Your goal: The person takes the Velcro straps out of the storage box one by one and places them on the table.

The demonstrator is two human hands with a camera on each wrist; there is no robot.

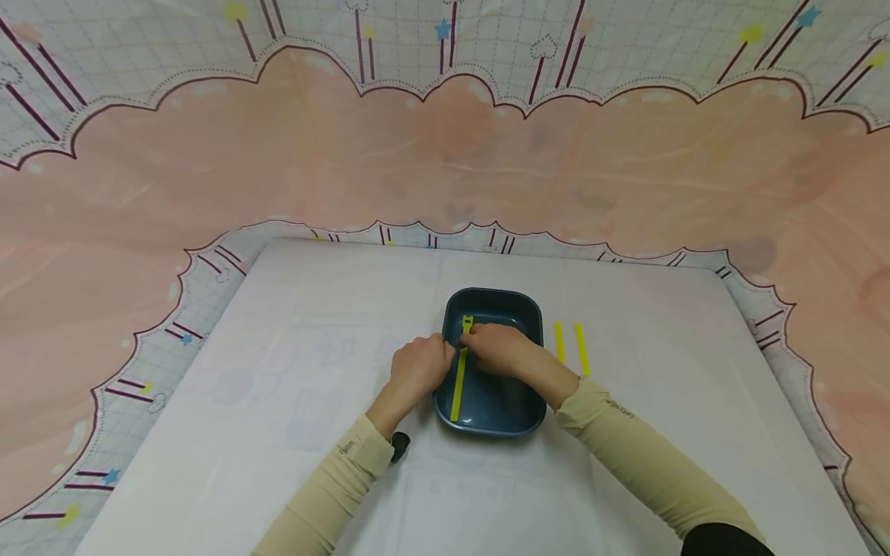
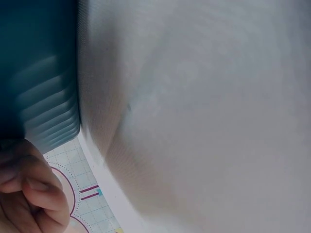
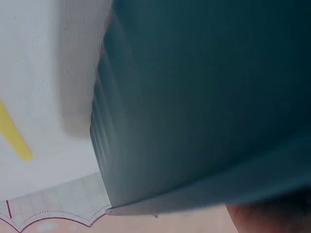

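A dark blue rectangular tray (image 1: 501,413) sits on the white table, and inside it a narrow yellow strap (image 1: 459,386) lies lengthwise along the left side. The strap's far end is a wider head with a dark slot. My right hand (image 1: 499,349) reaches over the tray's right side and pinches the strap just below that head. My left hand (image 1: 420,363) is at the left rim with curled fingers, its fingertips close to the strap. The left wrist view shows these curled fingers (image 2: 36,194) by the tray's edge; whatever they hold is hidden. In the right wrist view, the tray wall covers most of the right hand.
Two more yellow straps (image 1: 581,349) lie side by side on the table, just right of the tray. The white table (image 1: 313,286) extends around it. A patterned peach cloth (image 1: 445,170) hangs behind and shows beyond the table's edges.
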